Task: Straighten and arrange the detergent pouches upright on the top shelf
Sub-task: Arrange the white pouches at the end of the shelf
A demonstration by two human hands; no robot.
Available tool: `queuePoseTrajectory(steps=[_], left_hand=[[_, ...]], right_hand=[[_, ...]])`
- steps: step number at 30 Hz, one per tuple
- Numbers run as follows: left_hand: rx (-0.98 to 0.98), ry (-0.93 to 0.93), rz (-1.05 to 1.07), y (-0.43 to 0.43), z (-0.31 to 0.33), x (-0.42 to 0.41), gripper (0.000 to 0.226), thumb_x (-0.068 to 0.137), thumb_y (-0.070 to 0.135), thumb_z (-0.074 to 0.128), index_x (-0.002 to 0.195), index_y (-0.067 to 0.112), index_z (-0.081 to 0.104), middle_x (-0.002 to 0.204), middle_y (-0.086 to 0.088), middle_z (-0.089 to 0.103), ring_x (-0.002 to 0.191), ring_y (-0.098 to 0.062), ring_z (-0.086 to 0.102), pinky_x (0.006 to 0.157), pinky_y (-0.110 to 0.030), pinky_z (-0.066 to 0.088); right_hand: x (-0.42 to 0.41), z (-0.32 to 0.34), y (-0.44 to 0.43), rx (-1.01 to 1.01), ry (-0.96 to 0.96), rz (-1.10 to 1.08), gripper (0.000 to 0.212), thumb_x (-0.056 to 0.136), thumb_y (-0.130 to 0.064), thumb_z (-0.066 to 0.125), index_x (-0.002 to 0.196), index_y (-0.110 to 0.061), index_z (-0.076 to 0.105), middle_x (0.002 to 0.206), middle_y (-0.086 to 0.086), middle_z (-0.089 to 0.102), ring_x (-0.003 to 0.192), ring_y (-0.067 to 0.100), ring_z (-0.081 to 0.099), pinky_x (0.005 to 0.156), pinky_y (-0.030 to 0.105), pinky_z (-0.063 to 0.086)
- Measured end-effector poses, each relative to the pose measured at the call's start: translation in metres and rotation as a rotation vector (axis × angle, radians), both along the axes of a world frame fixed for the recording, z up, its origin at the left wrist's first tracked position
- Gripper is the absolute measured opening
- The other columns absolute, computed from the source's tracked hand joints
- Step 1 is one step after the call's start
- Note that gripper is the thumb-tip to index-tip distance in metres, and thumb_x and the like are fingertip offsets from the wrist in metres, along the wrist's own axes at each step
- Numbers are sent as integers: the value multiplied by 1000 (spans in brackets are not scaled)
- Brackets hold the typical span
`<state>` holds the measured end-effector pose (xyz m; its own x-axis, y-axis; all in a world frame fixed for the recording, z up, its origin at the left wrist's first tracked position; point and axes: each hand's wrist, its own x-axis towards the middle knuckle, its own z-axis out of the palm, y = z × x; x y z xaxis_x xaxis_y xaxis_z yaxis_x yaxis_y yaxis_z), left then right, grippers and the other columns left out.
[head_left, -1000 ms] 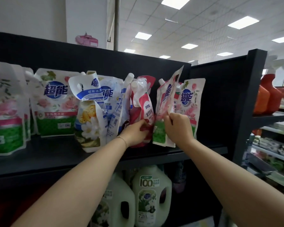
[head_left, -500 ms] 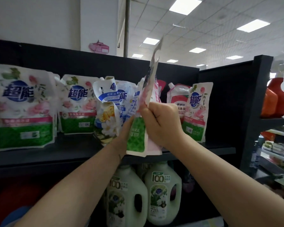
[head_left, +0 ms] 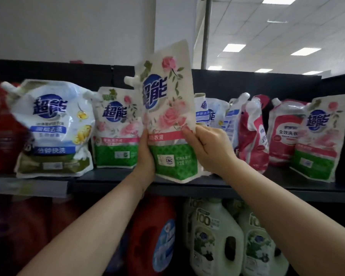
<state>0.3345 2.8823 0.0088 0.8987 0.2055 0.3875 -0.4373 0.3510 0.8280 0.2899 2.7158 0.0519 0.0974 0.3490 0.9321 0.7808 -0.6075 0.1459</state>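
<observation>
Pink rose-print pouch upright, base at front edge of top shelf. Held both sides: left grip curled round its left edge; right grip closed on its right edge, thumb across the front. Behind it, other pouches crowd the shelf.

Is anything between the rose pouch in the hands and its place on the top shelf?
Nothing visible. The left hand and right hand hold the rose pouch at the top shelf edge. The spot behind it is hidden; a second rose pouch stands left of it, blue-and-white pouches lean right of it.
</observation>
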Motion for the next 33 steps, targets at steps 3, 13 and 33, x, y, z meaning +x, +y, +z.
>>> queuePoseTrajectory(steps=[3, 13, 33], left_hand=[[25, -77, 154, 15, 7, 2, 66, 94, 62, 34, 146, 22, 34, 146, 7, 39, 133, -12, 38, 114, -28, 24], [752, -62, 240, 75, -28, 25, 115, 72, 38, 80, 146, 34, -8, 150, 9, 16, 140, -12, 18, 114, -35, 24], [1944, -108, 829, 69, -29, 57, 112, 76, 78, 47, 136, 38, -38, 145, -8, -46, 139, -33, -31, 114, -52, -7]], right_hand=[[30, -9, 8, 156, 391, -41, 41, 100, -42, 38, 80, -9, 53, 69, -4, 53, 61, 17, 53, 56, 33, 42], [66, -63, 36, 329, 733, -82, 61, 88, -15, 63, 139, -14, 30, 137, 4, 40, 127, 21, 40, 102, 36, 40], [122, -60, 50, -677, 543, -582, 70, 101, -49, 25, 131, -44, -39, 139, -3, -50, 135, 20, -39, 116, 45, -7]])
